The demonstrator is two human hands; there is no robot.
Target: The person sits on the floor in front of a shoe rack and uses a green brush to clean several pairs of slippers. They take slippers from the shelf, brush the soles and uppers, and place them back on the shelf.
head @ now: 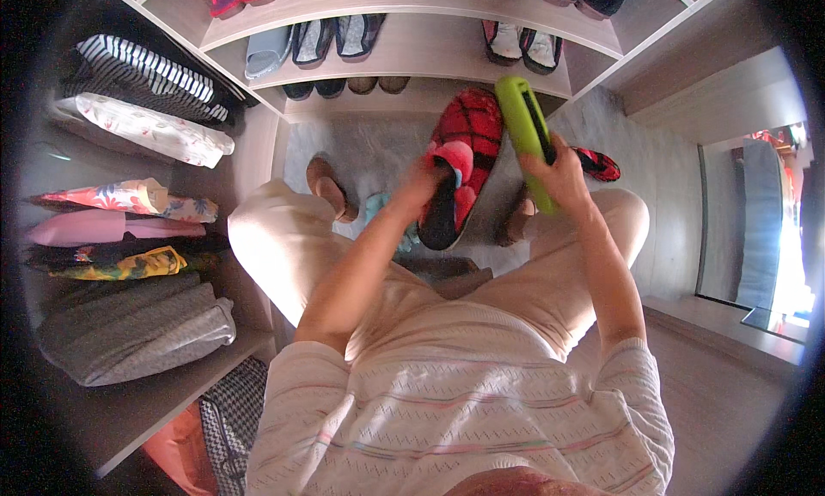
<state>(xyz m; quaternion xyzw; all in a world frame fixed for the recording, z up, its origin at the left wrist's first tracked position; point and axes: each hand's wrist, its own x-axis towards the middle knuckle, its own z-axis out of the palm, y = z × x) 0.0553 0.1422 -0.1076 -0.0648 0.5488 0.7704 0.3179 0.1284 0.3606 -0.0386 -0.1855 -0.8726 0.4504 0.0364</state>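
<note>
My left hand (422,187) is pushed into the opening of a red-and-black checked slipper (467,129) and holds it up between my knees, sole edge towards the right. The hand is blurred, and part of it is hidden inside. In my right hand (557,174) is a lime-green tool (519,109) with a long dark slot along it, perhaps a brush; no bristles can be made out. Its upper end is close beside the slipper's toe; whether they touch I cannot tell. A second red-and-black checked slipper (598,164) lies on the floor beyond my right hand.
Ahead, shoe shelves (412,48) hold several slippers and shoes, among them a grey slide sandal (267,51). At left, an open cupboard (258,142) holds folded clothes (148,200). Pale blue cloth (377,206) lies on the floor between my brown shoes (329,190). A mirror (722,225) stands at right.
</note>
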